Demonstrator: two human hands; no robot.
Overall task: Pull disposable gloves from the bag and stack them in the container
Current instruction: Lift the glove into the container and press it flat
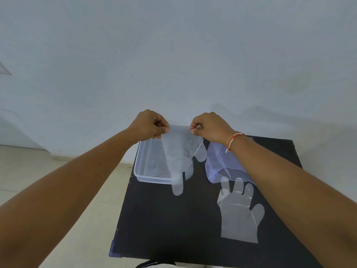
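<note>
Two hands, the left hand (149,124) and the right hand (209,126), pinch the cuff corners of a clear glove (180,157), which hangs between them over the container (148,163), fingers pointing down. A second glove (239,215) lies flat, fingers toward the bag (218,161), partly hidden by the right forearm.

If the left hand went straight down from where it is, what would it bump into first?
Most likely the clear container. The left hand pinches one corner of the held glove above the container's far end, so going down it would probably meet that rim or land inside. Depth is hard to judge here.
</note>
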